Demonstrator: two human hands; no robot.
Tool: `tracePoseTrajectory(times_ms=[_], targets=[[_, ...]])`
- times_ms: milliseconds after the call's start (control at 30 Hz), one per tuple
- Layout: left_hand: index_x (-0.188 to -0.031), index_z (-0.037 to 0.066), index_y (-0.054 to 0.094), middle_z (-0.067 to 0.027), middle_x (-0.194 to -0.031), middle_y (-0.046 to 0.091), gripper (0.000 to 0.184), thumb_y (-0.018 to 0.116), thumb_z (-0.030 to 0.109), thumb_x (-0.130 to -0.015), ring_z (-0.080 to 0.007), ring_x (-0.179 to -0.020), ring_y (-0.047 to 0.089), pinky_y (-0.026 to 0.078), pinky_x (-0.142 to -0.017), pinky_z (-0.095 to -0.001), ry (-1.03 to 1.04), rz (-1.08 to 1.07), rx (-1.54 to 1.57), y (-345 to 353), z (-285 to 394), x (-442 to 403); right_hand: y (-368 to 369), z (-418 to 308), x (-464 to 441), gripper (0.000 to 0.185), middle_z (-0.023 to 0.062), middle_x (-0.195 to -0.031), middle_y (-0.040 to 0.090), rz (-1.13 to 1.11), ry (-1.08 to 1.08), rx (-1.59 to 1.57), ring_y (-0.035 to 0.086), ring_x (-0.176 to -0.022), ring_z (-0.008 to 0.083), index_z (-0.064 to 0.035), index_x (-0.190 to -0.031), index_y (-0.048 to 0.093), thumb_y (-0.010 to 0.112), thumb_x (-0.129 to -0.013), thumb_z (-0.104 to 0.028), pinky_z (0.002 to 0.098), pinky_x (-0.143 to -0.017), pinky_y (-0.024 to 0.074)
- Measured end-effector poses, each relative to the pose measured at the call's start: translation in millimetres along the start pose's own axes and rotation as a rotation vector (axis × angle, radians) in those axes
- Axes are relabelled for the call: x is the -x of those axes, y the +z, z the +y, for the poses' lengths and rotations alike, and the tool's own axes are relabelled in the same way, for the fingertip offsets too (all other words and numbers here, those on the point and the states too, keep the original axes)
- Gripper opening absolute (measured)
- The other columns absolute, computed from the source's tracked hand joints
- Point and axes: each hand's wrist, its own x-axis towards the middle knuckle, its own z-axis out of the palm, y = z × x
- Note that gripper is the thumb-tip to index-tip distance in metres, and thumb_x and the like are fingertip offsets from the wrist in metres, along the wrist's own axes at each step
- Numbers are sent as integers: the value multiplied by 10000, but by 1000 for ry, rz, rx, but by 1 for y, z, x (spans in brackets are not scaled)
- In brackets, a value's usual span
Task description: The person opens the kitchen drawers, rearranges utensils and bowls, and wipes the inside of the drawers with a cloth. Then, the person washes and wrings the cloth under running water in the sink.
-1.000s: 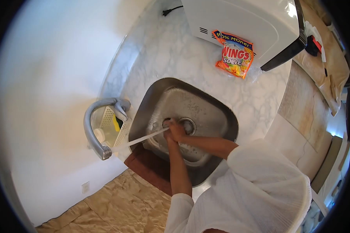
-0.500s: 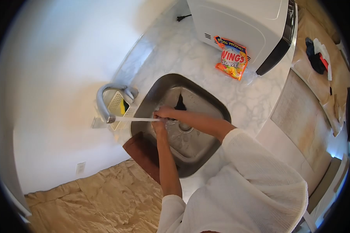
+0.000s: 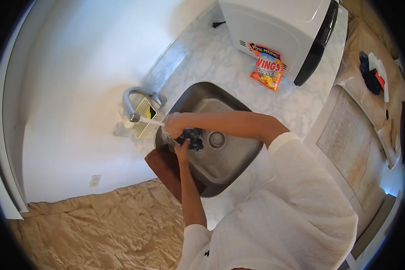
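A wet black cloth (image 3: 195, 139) hangs bunched over the left part of the metal sink (image 3: 229, 168); its exact kind cannot be told. My left hand (image 3: 182, 148) is closed on its near side, the thumb and fingers against the fabric. Just above, my right hand (image 3: 174, 124) is curled at the cloth's upper left end, its fingertips partly hidden by splashing water. From the curved faucet (image 3: 132, 105) a stream of water (image 3: 152, 121) runs onto the right hand.
A brown cloth (image 3: 164, 168) drapes over the sink's near left rim. Beside the faucet stands a white basket (image 3: 145, 128) with a yellow-and-black sponge. A Wings Solve pouch (image 3: 268, 67) leans on a white appliance (image 3: 279, 27). Garments (image 3: 374, 76) lie at the far right.
My right hand has moved left, closer to the faucet, under the stream. The black cloth has been drawn from the sink's upper part toward my left hand and is now bunched.
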Motion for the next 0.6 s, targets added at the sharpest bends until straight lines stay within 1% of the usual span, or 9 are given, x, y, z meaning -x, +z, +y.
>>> tracePoseTrajectory(times_ms=[67,167,267,300,400,433,467,533,600], targets=[[-953,-49,551,-46,-850,568,294,647,98,-718,-121,-735,510,409,-721,-260,-63,-158,-141,4,20,13,-13,7,21,273,171,-778,623,69,62,-75,609,-770,314,-29,-771,643,600,-627,-257,409,-644,482],[-988,-10,536,-34,-859,554,300,639,129,-744,-104,-712,515,418,-707,-255,134,-214,-112,8,2,-7,-15,28,35,336,192,-878,608,87,188,-162,608,-799,325,-25,-853,634,627,-635,-281,420,-667,486],[-952,-3,549,-37,-868,554,252,625,132,-753,-116,-778,527,430,-721,-264,-65,-306,403,18,49,-18,33,54,21,409,213,-977,585,176,326,-230,603,-838,332,-20,-924,622,630,-676,-346,433,-692,485],[-967,-2,538,-44,-889,553,243,605,118,-767,-123,-787,533,437,-723,-271,-134,-265,399,23,55,-27,46,60,17,427,218,-1000,577,228,369,-248,601,-850,335,-20,-936,619,625,-693,-371,437,-699,484],[-978,19,526,-49,-904,551,209,565,118,-798,-138,-785,546,452,-697,-273,-258,-232,511,34,72,-46,39,35,16,508,155,-797,626,110,804,-816,618,-765,300,-48,-830,659,499,-764,-525,397,-674,490],[-957,39,535,-40,-876,552,193,564,147,-800,-141,-764,546,451,-666,-262,-248,-281,634,36,79,-46,75,53,-10,658,143,-810,624,299,561,-742,615,-804,285,-25,-876,651,408,-771,-628,387,-694,492],[-937,58,544,-31,-848,552,179,563,175,-803,-143,-743,547,450,-636,-250,-241,-328,757,36,81,-45,77,54,-15,654,148,-825,624,279,605,-906,611,-822,284,-23,-880,651,429,-760,-626,385,-703,489],[-974,55,527,-44,-918,537,217,569,170,-795,-146,-784,533,444,-663,-265,-154,-278,496,22,71,-52,76,54,-21,648,156,-855,624,227,686,-1233,603,-858,284,-19,-888,650,471,-737,-623,382,-721,483],[-1019,45,504,-58,-983,520,278,582,170,-783,-151,-830,517,434,-702,-277,11,-173,222,6,58,-63,66,42,-31,561,157,-863,630,100,669,-967,615,-818,281,-38,-880,658,533,-715,-560,370,-695,490]])
